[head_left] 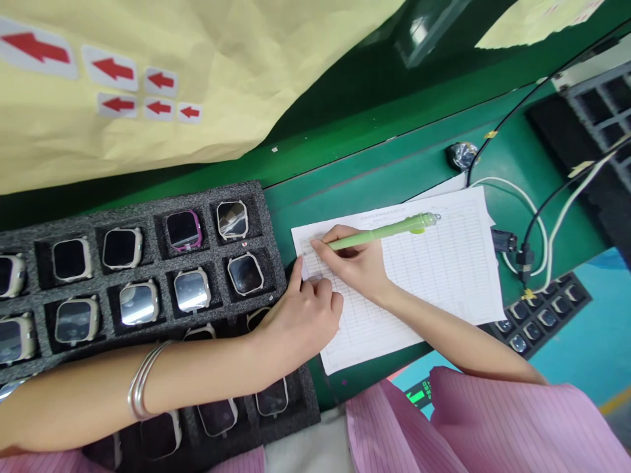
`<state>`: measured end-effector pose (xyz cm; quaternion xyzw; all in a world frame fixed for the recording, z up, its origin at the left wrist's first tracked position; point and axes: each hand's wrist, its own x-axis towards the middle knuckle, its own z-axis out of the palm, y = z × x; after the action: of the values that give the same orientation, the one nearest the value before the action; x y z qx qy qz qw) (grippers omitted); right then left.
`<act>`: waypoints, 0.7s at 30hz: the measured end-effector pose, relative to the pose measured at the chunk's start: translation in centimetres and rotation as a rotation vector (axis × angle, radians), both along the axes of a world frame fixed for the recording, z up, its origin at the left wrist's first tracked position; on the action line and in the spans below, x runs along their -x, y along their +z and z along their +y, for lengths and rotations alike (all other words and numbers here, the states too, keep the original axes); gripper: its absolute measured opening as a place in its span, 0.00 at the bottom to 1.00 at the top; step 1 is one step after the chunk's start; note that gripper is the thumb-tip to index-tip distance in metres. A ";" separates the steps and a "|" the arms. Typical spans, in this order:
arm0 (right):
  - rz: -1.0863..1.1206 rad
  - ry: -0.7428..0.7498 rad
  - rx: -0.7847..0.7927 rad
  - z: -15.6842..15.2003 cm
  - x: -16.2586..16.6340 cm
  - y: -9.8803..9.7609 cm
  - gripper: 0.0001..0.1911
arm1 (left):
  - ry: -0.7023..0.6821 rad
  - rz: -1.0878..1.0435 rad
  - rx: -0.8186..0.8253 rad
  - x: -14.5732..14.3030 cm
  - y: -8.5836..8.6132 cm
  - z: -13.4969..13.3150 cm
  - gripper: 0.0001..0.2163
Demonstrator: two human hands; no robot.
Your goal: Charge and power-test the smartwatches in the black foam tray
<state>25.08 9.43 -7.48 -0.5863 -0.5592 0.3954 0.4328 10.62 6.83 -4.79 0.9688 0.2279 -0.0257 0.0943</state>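
A light green pen (389, 231) is pinched in my right hand (362, 263), its tip end hidden by the fingers near the upper left of a printed form (419, 289). The white sheet is ruled into many rows and columns. My left hand (306, 312) presses on the left edge of the sheet, index finger stretched toward the first rows and the other fingers curled under. Left of the sheet lies a dark foam tray (148, 210) with smartwatch bodies in its pockets, among them a purple-framed smartwatch (184, 230). My left forearm crosses over the tray.
Yellow paper (207, 72) with red arrow stickers hangs at the back. Black and white cables (552, 217) run along the right side of the green bench (340, 177). A smaller tray of watches (547, 318) sits at lower right, and a dark grid tray (591, 112) at far right.
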 end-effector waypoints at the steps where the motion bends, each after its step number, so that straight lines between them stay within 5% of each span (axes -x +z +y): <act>1: 0.000 0.004 0.001 0.0 0.0 0.0 0.13 | 0.000 0.000 -0.002 0.0 0.0 0.0 0.06; 21: -0.030 -0.035 -0.029 -0.1 0.0 -0.2 0.13 | 0.000 -0.001 -0.008 0.0 0.1 0.0 0.06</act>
<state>25.09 9.37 -7.73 -0.5953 -0.5610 0.3708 0.4398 10.59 6.87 -4.68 0.9691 0.2280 -0.0244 0.0904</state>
